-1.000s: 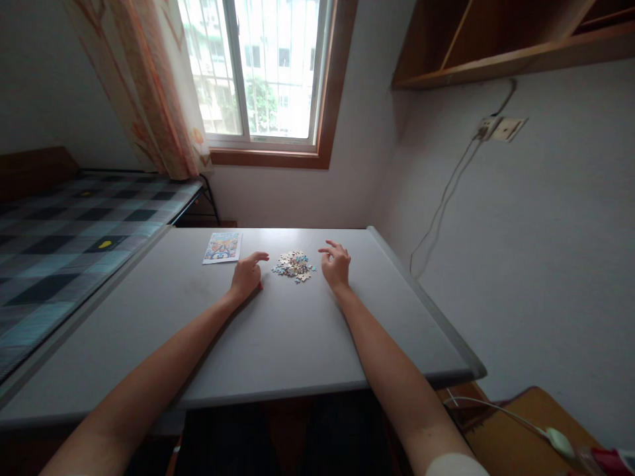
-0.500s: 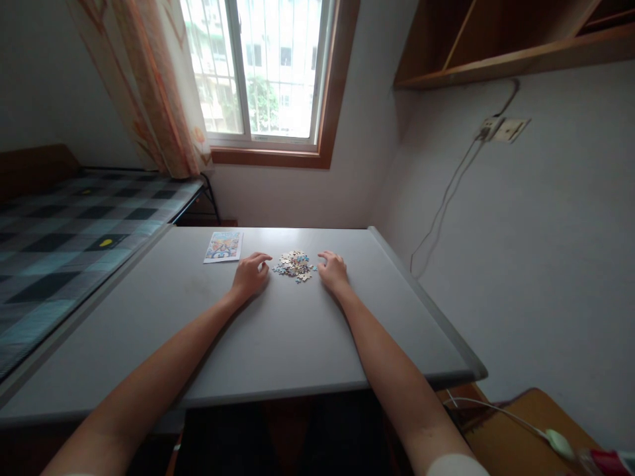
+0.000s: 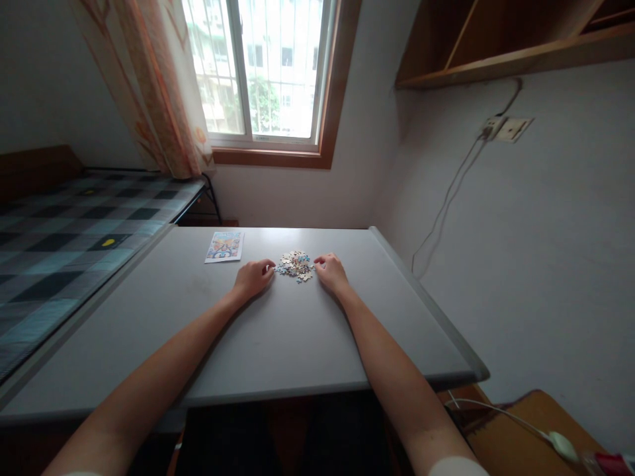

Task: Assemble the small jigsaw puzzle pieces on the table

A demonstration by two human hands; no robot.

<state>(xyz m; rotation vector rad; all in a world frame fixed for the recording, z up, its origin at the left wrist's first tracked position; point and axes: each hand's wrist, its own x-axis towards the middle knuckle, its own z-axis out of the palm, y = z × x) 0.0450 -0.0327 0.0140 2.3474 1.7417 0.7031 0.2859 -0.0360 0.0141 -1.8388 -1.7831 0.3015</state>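
Observation:
A small heap of loose jigsaw pieces (image 3: pixel 296 266), some pale and some coloured, lies on the grey-white table (image 3: pixel 278 344). At the heap's left edge, my left hand (image 3: pixel 255 276) has its thumb and fingertips pinched on a jigsaw piece, largely hidden by the fingers. Across from it, my right hand (image 3: pixel 331 271) pinches at a jigsaw piece on the right edge. Both wrists rest low over the tabletop. A printed picture card (image 3: pixel 225 246) with a colourful design lies flat beyond my left hand.
A bed with a checked cover (image 3: pixel 99 205) stands along the left. Behind the table are a curtain (image 3: pixel 159 99) and a barred window (image 3: pixel 268 73). A cable hangs from a wall socket (image 3: pixel 513 129) at right. A wooden shelf (image 3: pixel 486 66) juts out above.
Both hands have moved slightly inward to the edges of the heap. Their fingers, apart before, have closed into pinches. The picture card has stayed in place.

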